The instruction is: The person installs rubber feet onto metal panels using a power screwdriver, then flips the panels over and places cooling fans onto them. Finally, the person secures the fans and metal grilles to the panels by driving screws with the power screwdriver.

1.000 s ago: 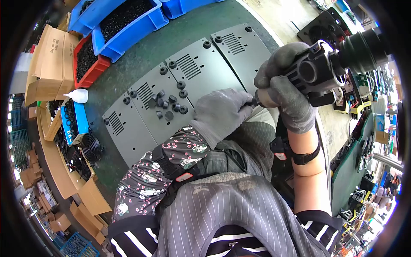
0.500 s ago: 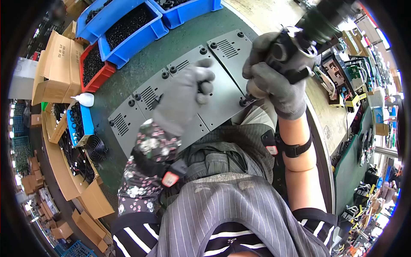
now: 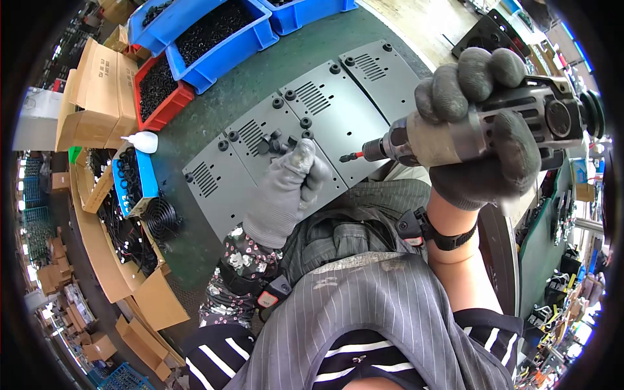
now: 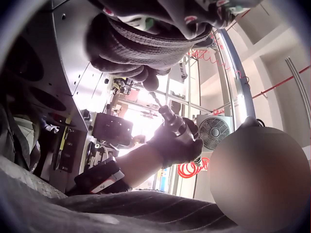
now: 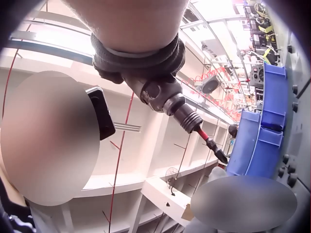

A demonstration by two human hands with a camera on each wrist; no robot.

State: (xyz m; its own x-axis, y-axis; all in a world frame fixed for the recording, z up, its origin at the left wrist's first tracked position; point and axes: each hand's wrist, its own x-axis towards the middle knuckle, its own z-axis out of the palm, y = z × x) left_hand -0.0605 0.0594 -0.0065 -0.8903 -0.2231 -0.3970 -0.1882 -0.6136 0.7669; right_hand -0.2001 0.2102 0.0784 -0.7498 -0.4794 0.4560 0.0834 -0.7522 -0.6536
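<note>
The gloved right hand (image 3: 487, 130) grips a power driver (image 3: 442, 138), whose red-and-black bit (image 3: 351, 157) points left above the grey metal panels (image 3: 338, 117). Seen from the right wrist, the driver (image 5: 187, 116) stands out from the glove. Lower left of the bit, the gloved left hand (image 3: 279, 195) is over the panels with its fingers curled and thumb against a finger; no held item can be made out. Loose black rubber feet (image 3: 275, 144) lie just beyond its fingertips. More feet (image 3: 305, 122) stand on the panels near slots and edges.
Blue bins (image 3: 227, 55) and a red bin (image 3: 170, 110) of small black parts stand at the back left. A white bottle (image 3: 144, 142), a blue box (image 3: 138, 188) and cardboard boxes (image 3: 97, 97) are at the left. Electronics stand at the right.
The left hand has moved left from the driver's tip to beside the loose feet. The right hand has turned and raised the driver; its bit is now exposed and clear of the panels.
</note>
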